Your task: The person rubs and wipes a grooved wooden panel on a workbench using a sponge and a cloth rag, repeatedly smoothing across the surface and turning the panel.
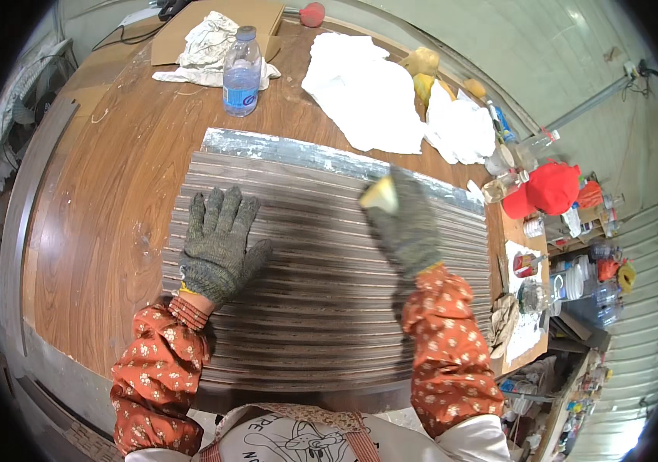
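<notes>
Brown-grey strips (pixel 309 296) lie side by side on the table, forming a wide ribbed panel in front of me. A paint-spattered flat bar (pixel 290 150) runs along their far edge. My left hand (pixel 219 245), in a dark grey knit glove, rests flat on the left part of the strips with its fingers spread. My right hand (pixel 412 227), gloved alike and smeared by motion, is over the right part of the strips near the bar. It grips a pale yellow sponge-like piece (pixel 380 195), partly hidden by the glove.
The wooden table (pixel 105 223) holds a water bottle (pixel 242 73), a crumpled rag (pixel 209 46) and white cloths (pixel 367 92) at the back. A red cap (pixel 552 189) and several bottles stand at the right. A long dark strip (pixel 36 177) lies along the left edge.
</notes>
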A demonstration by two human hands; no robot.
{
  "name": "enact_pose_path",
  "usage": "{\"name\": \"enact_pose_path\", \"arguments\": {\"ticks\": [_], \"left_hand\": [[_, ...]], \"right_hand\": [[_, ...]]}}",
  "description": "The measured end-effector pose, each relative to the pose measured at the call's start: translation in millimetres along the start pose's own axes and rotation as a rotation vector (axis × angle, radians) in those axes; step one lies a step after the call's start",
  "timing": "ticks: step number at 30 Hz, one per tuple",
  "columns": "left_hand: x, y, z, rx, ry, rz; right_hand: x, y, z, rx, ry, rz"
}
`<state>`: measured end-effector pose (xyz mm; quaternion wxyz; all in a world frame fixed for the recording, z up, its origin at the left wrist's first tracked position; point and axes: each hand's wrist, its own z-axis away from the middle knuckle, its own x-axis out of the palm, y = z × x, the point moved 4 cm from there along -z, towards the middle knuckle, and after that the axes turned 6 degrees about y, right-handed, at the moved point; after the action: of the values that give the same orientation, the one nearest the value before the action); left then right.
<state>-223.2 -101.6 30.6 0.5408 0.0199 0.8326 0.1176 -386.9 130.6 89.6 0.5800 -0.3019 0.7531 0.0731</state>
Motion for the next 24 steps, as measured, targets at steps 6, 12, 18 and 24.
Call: {"name": "enact_pose_path", "arguments": {"ticks": [6, 12, 18, 24], "left_hand": [[-1, -6, 2, 0.004, 0.015, 0.000], [-3, 1, 1, 0.018, 0.056, 0.015], [4, -16, 11, 0.024, 0.078, 0.010], [-11, -3, 0, 0.027, 0.083, 0.039]], "right_hand": [[-20, 62, 3, 0.067, -0.096, 0.142], [-32, 114, 13, 0.087, 0.136, 0.143], [13, -1, -15, -0.195, -0.041, 0.027], [-26, 139, -9, 0.179, -0.093, 0.295]]}}
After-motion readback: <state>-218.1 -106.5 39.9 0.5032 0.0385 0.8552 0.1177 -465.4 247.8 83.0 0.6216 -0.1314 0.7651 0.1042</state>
